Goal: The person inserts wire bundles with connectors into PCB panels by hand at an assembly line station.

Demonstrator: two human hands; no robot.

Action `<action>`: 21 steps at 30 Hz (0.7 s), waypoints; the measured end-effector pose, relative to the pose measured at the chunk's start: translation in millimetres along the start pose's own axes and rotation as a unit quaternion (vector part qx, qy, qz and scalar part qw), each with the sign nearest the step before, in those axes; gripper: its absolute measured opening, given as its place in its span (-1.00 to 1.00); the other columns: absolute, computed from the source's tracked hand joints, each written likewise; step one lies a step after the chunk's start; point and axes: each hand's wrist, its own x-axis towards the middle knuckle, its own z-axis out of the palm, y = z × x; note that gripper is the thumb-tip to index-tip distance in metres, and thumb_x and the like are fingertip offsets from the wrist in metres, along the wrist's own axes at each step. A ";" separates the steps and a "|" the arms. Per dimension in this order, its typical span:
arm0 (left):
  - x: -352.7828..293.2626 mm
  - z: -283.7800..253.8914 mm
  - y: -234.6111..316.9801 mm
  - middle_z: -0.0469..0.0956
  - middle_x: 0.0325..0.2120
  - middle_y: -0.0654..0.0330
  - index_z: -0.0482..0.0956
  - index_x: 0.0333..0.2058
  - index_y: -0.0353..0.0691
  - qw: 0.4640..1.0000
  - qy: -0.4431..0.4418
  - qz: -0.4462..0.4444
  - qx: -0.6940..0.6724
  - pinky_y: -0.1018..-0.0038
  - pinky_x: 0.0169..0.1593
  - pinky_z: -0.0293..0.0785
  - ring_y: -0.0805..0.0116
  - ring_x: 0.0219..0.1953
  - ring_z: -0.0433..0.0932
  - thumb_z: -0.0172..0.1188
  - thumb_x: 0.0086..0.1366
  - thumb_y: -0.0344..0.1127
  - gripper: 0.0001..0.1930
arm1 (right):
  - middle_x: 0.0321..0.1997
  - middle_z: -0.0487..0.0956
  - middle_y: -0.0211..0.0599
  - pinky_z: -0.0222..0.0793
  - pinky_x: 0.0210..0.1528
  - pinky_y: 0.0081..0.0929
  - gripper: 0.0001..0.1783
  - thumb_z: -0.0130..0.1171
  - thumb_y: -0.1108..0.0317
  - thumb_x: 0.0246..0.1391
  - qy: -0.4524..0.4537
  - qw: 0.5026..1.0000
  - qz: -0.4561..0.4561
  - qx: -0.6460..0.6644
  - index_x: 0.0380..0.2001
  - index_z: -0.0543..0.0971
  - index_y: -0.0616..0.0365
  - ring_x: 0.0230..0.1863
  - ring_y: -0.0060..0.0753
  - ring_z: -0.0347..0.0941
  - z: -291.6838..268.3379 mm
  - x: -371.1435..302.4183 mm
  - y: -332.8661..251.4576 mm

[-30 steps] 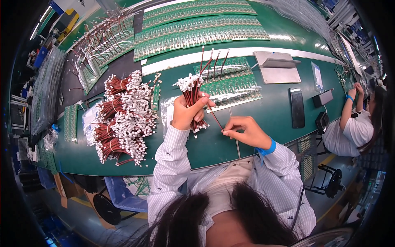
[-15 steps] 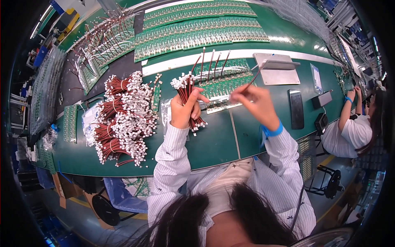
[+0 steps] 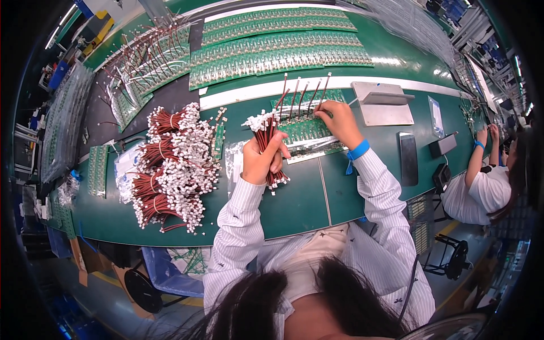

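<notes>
My left hand [image 3: 262, 158] is wrapped round a bundle of red-brown cables [image 3: 265, 139] with white connectors at both ends. To its right my right hand [image 3: 341, 123] pinches the lower end of a single cable [image 3: 324, 89] at the green circuit board panel [image 3: 306, 129]. That cable stands up from the board, and my fingertips hide its lower connector. Several other red-brown cables rise from the same board in a row, left of my right fingers. White cables lie across the panel.
Banded cable bundles [image 3: 156, 181] are piled on the left of the green table [image 3: 294, 207]. Beyond lie rows of circuit boards [image 3: 277, 54] and wired boards [image 3: 141, 71]. A metal fixture [image 3: 385, 105], a phone [image 3: 407, 158] and a small black box [image 3: 442, 145] are at right. A co-worker [image 3: 479, 181] sits farther right.
My right hand has moved forward and left, carrying a cable to the board, where it now stands beside the others. My left hand still holds the bundle, slightly shifted.
</notes>
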 end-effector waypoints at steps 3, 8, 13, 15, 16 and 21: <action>0.2 0.2 -0.2 0.40 -0.72 0.11 0.35 -0.38 -0.42 1.000 -0.003 -0.003 0.003 0.67 -0.79 0.04 0.63 -0.88 0.12 -0.05 0.16 -0.33 -0.79 | -0.58 0.47 -0.19 0.28 -0.46 -0.44 -0.93 0.09 0.50 -0.24 -0.002 0.999 -0.011 -0.032 -0.63 0.46 0.29 -0.52 -0.20 0.40 -2.4 -0.2 -3.4; 0.1 0.9 0.1 0.39 -0.73 0.12 0.35 -0.37 -0.42 1.000 -0.006 -0.004 0.001 0.66 -0.79 0.04 0.63 -0.88 0.12 -0.05 0.16 -0.32 -0.79 | -0.54 0.48 -0.21 0.28 -0.45 -0.36 -0.93 0.07 0.43 -0.23 -0.008 1.000 -0.012 -0.026 -0.61 0.48 0.21 -0.49 -0.16 0.39 -4.9 -1.0 0.6; -0.1 0.0 0.3 0.38 -0.74 0.14 0.34 -0.37 -0.43 1.000 0.010 -0.018 0.001 0.66 -0.79 0.04 0.62 -0.88 0.12 -0.04 0.16 -0.31 -0.77 | -0.55 0.48 -0.22 0.27 -0.45 -0.37 -0.93 0.08 0.43 -0.23 -0.007 1.000 0.006 -0.005 -0.61 0.48 0.20 -0.48 -0.17 0.39 -3.8 -3.5 3.9; -0.3 -0.1 0.3 0.38 -0.74 0.15 0.34 -0.37 -0.43 1.000 0.010 -0.019 0.001 0.66 -0.79 0.04 0.62 -0.88 0.12 -0.04 0.16 -0.31 -0.77 | -0.56 0.47 -0.23 0.27 -0.46 -0.37 -0.93 0.08 0.43 -0.23 -0.006 1.000 0.016 0.004 -0.62 0.48 0.19 -0.49 -0.18 0.38 -3.3 -5.3 2.2; -0.8 0.1 0.2 0.37 -0.75 0.15 0.34 -0.37 -0.44 1.000 0.010 -0.019 0.002 0.66 -0.78 0.03 0.62 -0.88 0.12 -0.04 0.16 -0.31 -0.76 | -0.54 0.46 -0.23 0.27 -0.46 -0.41 -0.94 0.08 0.46 -0.22 -0.001 1.000 0.011 -0.023 -0.61 0.46 0.23 -0.48 -0.20 0.38 -3.3 -5.5 -2.5; -0.9 0.6 0.5 0.37 -0.75 0.15 0.35 -0.37 -0.44 1.000 0.010 -0.025 0.014 0.66 -0.78 0.03 0.62 -0.88 0.11 -0.05 0.17 -0.30 -0.76 | -0.49 0.40 -0.26 0.26 -0.47 -0.43 -0.92 0.08 0.46 -0.22 0.035 0.993 -0.019 -0.108 -0.59 0.41 0.23 -0.45 -0.22 0.35 1.3 -6.8 -9.9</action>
